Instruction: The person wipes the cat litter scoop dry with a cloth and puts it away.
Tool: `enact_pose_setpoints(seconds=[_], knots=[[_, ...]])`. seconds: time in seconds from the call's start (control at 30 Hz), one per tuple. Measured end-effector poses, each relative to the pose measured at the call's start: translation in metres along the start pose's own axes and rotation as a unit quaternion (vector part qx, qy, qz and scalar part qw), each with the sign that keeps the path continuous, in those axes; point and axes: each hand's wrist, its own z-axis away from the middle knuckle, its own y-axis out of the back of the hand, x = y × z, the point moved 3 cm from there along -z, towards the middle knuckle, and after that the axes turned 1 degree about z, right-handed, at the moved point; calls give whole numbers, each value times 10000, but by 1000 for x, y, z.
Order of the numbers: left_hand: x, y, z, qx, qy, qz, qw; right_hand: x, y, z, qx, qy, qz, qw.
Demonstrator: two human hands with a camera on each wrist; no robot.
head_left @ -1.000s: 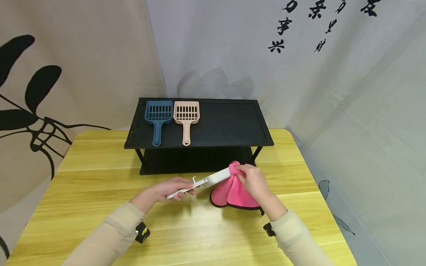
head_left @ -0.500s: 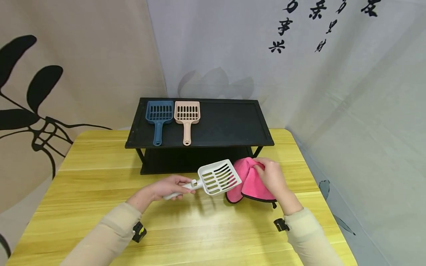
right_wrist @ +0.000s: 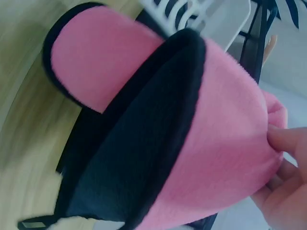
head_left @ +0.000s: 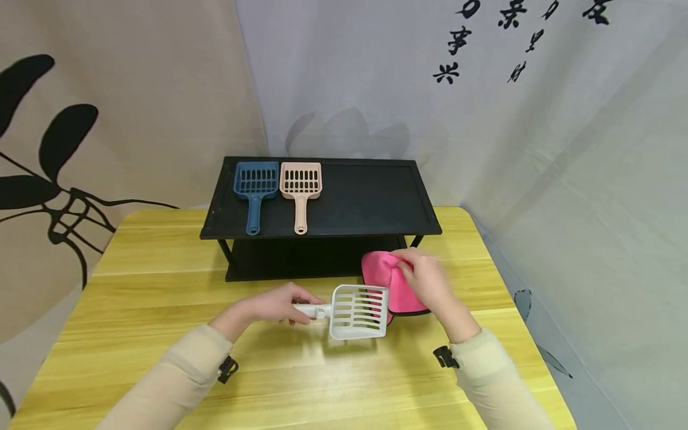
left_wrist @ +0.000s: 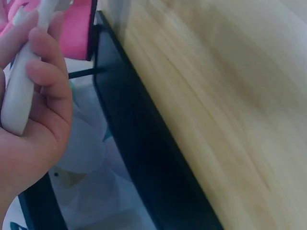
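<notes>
My left hand (head_left: 279, 303) grips the handle of a white slotted litter scoop (head_left: 359, 312), its fingers curled round the handle (left_wrist: 20, 91) in the left wrist view. The scoop's head points right, held over the table with its slots facing the head camera. To its right, my right hand (head_left: 424, 278) pinches a pink cloth (head_left: 383, 270) with black edging. In the right wrist view the cloth (right_wrist: 225, 129) hangs in folds, with a dark underside and a small loop at one corner. The scoop's far edge overlaps the cloth in the head view; whether they touch I cannot tell.
A black two-level rack (head_left: 371, 200) stands at the back of the wooden table (head_left: 161, 298). On its top level lie a blue litter scoop (head_left: 255, 191) and a pale pink one (head_left: 301, 188), side by side at the left. A printed curtain (head_left: 349, 77) hangs behind.
The white scoop's head was against the cloth a second ago, edge-on. It has since turned slot-face up and swung level, while the cloth came off its head, shifting right and then slightly back left.
</notes>
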Motion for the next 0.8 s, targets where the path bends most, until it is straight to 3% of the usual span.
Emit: enact_pose_setpoints(seconds=[0.23,0.47,0.67,0.8], knots=[[14,2,-4,1,-383,-795,9961,-28,-22,-2,-699,783,22,9945],[23,0,-5,150,-711,-1783,9813,-38,-36,0,-1360,1471,300,9793],[18,2,-1,317,-712,-1842,9798,-29,-34,2,-1662,1507,488,9733],[15,6,1,325,-718,-1688,9825,-16,-28,2,-1744,1299,303,9756]])
